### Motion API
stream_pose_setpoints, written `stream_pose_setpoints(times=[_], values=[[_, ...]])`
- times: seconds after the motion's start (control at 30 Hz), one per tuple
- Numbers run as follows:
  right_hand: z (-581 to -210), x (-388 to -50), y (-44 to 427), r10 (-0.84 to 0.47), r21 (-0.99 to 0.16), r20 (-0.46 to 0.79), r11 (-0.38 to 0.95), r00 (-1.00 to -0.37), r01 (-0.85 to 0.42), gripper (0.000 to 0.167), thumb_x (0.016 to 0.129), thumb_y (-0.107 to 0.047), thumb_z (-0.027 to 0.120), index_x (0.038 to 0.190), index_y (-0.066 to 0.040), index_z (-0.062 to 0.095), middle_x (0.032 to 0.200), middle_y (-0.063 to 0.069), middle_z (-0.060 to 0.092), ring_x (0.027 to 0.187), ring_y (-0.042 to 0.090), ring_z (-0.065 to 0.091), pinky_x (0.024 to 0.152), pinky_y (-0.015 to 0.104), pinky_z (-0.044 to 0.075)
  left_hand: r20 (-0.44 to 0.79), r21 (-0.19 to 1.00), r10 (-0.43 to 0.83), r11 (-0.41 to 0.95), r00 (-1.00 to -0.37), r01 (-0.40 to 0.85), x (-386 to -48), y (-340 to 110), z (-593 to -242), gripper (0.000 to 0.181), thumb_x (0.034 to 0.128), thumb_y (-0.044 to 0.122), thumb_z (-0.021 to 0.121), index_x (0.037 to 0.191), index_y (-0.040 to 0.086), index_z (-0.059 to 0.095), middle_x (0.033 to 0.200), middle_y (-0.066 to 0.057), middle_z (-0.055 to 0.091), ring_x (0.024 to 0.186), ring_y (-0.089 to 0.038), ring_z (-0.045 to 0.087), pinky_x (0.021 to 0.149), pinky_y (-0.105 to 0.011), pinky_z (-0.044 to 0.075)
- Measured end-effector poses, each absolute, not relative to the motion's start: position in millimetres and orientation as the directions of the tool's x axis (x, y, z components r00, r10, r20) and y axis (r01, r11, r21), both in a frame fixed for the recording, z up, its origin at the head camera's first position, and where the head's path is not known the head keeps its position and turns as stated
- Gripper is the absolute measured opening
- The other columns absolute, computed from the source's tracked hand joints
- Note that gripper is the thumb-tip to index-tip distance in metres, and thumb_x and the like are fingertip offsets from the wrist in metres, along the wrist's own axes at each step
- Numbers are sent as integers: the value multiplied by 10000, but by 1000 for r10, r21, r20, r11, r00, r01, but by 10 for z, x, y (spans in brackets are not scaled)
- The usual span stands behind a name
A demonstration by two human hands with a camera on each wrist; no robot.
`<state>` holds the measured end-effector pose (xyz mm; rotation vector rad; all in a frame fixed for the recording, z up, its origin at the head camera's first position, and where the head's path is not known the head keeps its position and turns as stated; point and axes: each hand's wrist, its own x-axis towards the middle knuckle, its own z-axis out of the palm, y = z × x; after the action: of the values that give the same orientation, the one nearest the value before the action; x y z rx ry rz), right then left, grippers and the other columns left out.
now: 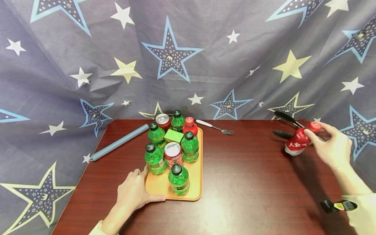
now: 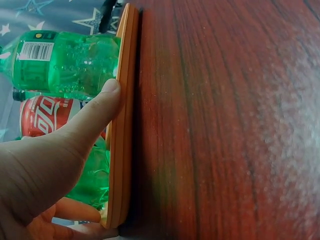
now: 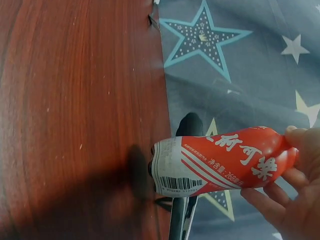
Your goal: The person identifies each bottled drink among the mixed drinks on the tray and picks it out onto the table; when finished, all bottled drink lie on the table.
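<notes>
Right hand pinches 1 red bottle near its cap, far right; long axis slanting, cap up-right. Label includes "府可", "268". Left hand, spread, touches tray's near-left corner.

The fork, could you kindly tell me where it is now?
In the head view, the fork lies just right of centre, off the far right corner of the tray.

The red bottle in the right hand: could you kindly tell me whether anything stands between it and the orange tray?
Nothing visible stands between the red bottle and the tray; the direct way crosses bare table. The tongs lie beyond the bottle, the fork nearer the far edge, both off that line.
</notes>
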<state>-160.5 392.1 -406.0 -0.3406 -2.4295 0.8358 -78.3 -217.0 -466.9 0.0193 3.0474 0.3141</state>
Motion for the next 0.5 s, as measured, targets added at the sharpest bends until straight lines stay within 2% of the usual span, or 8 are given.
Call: stream_pose_setpoints(times=[0.27, 0.37, 0.5], values=[[-4121, -1607, 4071, 420, -622, 398, 777, -816, 96, 487, 937, -312, 793, 1349, -61, 722, 755, -633, 308, 732, -357, 373, 766, 157, 284, -69, 209, 20, 978, -997, 5, -778, -2171, -4674, 1433, 425, 929, 842, 1563, 114, 538, 1022, -103, 620, 1002, -303, 634, 624, -537, 558], [-4149, -1608, 4120, 429, -621, 389, 775, -816, 111, 492, 941, -321, 787, 1352, -59, 716, 753, -643, 293, 749, -356, 355, 821, 246, 306, -69, 212, 19, 977, -997, 4, -777, -2175, -4678, 1436, 422, 932, 841, 1564, 115, 537, 1024, -103, 619, 1006, -301, 632, 626, -537, 558], [-4186, -1605, 4170, 439, -632, 372, 765, -818, 124, 498, 953, -328, 770, 1363, -53, 703, 751, -649, 284, 768, -353, 338, 953, 447, 323, -68, 215, 20, 977, -997, 5, -779, -2176, -4680, 1445, 416, 935, 839, 1569, 119, 532, 1020, -102, 618, 1004, -301, 632, 619, -538, 553]])
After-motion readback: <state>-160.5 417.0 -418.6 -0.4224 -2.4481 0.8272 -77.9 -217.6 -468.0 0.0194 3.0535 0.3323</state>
